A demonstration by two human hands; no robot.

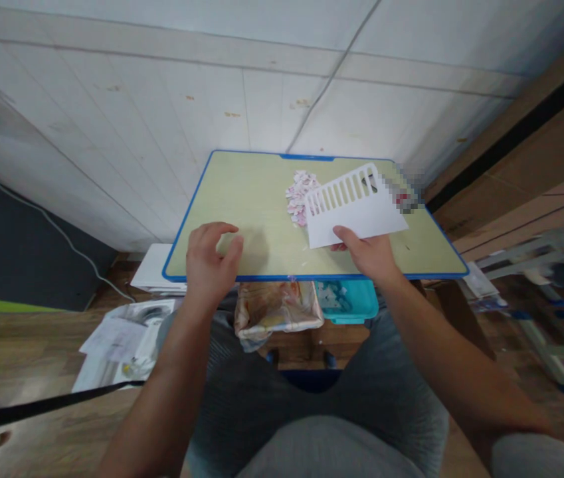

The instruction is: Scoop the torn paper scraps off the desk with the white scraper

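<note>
The right hand (372, 255) holds a white card (356, 222) over the right half of the table (234, 199), thumb on the upper face and the other fingers tucked under the near edge. The card is tilted, and a row of long slots runs along its far side; its near part is plain. The left hand (209, 259) holds nothing: its thumb and forefinger curve toward each other with a moderate gap between them, above the near left part of the table.

A loose heap of small pinkish-white paper scraps (297, 199) lies on the table just beyond the card's left end, and the card covers part of it; some scraps show through the leftmost slots. Something dark shows through the slot at the right end, but I cannot tell what it is. The patch beside it is blurred out.

The tabletop is pale yellow with a blue rim, and its far side stands near a white wall (137, 119). Below the near edge, a bin lined with a plastic bag (282, 325) sits beside a turquoise tub (363, 302) holding small pale pieces (334, 295).
</note>
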